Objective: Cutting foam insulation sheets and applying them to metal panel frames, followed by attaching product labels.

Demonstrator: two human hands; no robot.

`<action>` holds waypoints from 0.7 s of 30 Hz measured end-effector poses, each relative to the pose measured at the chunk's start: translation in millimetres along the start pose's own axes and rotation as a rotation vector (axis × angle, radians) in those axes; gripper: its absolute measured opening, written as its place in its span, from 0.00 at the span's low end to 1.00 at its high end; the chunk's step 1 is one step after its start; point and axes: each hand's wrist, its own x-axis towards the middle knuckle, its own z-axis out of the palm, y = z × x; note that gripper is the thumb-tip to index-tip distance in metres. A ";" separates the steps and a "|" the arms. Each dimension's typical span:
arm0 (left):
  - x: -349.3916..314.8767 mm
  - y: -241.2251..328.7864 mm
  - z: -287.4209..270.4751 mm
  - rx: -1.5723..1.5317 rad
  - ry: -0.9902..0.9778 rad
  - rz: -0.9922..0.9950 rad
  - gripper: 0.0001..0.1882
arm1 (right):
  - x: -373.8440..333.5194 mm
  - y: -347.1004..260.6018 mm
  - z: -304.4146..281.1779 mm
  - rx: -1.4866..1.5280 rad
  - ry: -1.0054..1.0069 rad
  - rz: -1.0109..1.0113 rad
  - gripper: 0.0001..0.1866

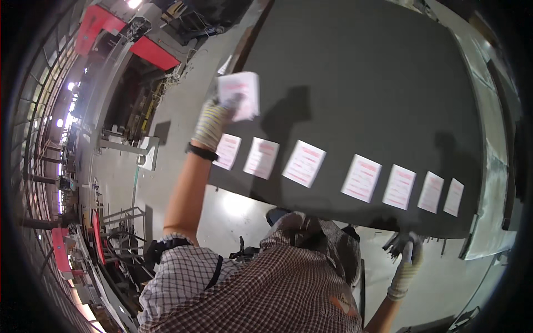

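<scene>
My left hand (215, 117), in a striped knit glove with a dark band at the wrist, is raised over the left edge of the dark tabletop (361, 83). It grips a white printed sheet (246, 91) with reddish text, slightly blurred; whether it is one sheet or a stack I cannot tell. Below it, a row of similar printed sheets (304, 163) lies along the table's near side, with a wider gap mid-row. My right hand (410, 261), gloved too, is low beyond the near edge at the right. Dark thin strips (394, 244) show at its fingers, which look closed; the grip is partly hidden.
A pale metal ledge (482, 111) runs along the table's right side. To the left, across the grey floor (183, 105), stand machinery with red panels (154, 53) and metal frames (123, 219). A small white stand (149, 154) is on that floor.
</scene>
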 end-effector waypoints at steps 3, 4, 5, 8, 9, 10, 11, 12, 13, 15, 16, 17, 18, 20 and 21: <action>97.7 -41.5 -161.4 -0.184 0.186 -0.047 0.13 | -54.4 7.7 72.6 0.027 0.022 0.209 0.15; 124.5 -56.5 -199.9 -0.188 0.186 -0.042 0.13 | -70.8 -0.6 101.4 0.023 0.011 0.251 0.15; 135.4 -86.9 -220.8 -0.141 0.257 -0.101 0.13 | -76.7 -4.6 106.0 0.031 -0.062 0.287 0.14; 178.1 -128.7 -264.6 -0.203 0.255 -0.187 0.15 | -103.5 -14.2 167.0 0.046 -0.157 0.395 0.15; 176.3 -122.8 -236.1 -0.179 0.172 -0.199 0.15 | -111.1 -26.4 180.1 -0.033 -0.172 0.383 0.13; 167.7 -102.9 -217.4 -0.147 0.109 -0.194 0.16 | -117.7 -28.2 190.6 -0.035 -0.166 0.378 0.13; 172.9 -94.5 -210.7 -0.163 0.098 -0.198 0.16 | -125.3 -26.5 200.8 -0.050 -0.212 0.334 0.14; 184.6 -90.4 -205.5 -0.180 0.087 -0.204 0.16 | -131.9 -25.1 209.3 -0.068 -0.256 0.291 0.14; 203.0 -91.6 -205.3 -0.189 0.064 -0.184 0.18 | -139.6 -26.4 217.2 -0.105 -0.271 0.308 0.12; 242.0 -94.5 -207.0 -0.006 0.092 -0.189 0.30 | -156.9 -30.0 233.3 -0.109 -0.264 0.311 0.12; 262.8 -101.5 -207.2 0.118 0.124 -0.242 0.35 | -166.1 -31.0 238.9 -0.115 -0.264 0.315 0.13; 278.7 -105.4 -206.4 0.109 0.129 -0.259 0.37 | -176.4 -31.9 242.7 -0.120 -0.223 0.358 0.13; 285.6 -114.4 -201.7 0.102 0.125 -0.280 0.40 | -187.4 -31.2 243.8 -0.124 -0.207 0.386 0.13; 271.6 -110.5 -187.3 0.206 0.221 -0.207 0.38 | -207.5 -26.1 246.5 -0.085 -0.131 0.432 0.14; 260.4 -113.3 -183.8 0.227 0.257 -0.150 0.38 | -216.2 -24.5 246.9 -0.048 -0.114 0.529 0.13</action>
